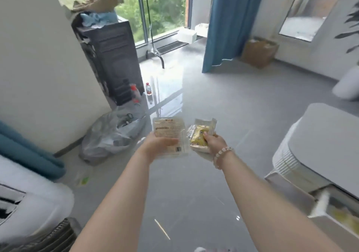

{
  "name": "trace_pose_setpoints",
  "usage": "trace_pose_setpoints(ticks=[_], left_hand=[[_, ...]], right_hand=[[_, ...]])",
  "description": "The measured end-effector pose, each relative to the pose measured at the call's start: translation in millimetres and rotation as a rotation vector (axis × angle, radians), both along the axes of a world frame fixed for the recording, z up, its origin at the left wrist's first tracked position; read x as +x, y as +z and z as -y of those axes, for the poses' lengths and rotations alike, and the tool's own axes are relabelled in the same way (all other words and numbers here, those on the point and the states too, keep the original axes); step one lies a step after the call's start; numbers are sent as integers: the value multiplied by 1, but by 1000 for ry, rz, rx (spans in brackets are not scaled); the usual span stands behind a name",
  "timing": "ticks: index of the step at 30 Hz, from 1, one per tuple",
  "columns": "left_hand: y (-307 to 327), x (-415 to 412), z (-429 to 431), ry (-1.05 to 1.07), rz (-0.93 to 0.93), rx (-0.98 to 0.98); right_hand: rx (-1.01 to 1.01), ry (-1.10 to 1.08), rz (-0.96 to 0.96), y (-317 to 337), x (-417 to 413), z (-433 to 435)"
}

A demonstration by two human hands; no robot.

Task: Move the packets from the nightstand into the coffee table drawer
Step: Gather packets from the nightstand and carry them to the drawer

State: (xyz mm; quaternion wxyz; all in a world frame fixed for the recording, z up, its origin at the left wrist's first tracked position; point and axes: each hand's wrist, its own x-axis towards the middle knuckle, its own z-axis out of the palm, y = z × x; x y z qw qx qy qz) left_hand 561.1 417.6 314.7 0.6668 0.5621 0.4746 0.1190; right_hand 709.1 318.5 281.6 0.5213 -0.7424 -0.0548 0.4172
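Both arms reach forward over the grey floor. My left hand [161, 145] grips a flat pale packet [169, 133] with printed text and a barcode, held from below. My right hand [213, 141], with a bead bracelet on the wrist, is closed on a yellow packet [200, 137] in clear wrapping, with a second pale packet [202, 149] showing underneath it. At the right edge stands the white coffee table [326, 133], its drawer [338, 211] pulled open at the lower right, with something yellow blurred inside. The nightstand is not in view.
A grey plastic bag [110, 135] lies on the floor by the white wall, near a tall dark box [114, 61] and a water bottle [148, 89]. A blue curtain [227, 20] hangs ahead, with a cardboard box [259, 50] behind it. White bedding [29, 195] sits at lower left.
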Motion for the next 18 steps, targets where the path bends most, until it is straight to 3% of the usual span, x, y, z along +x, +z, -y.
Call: trace_pose_setpoints(ticks=[8,18], left_hand=[[-2,170,74,-353,-51,29],[-9,289,171,-810,-37,60]], right_hand=[[-51,-294,24,-2,122,117],[-89,-677,-28,-6,183,240]])
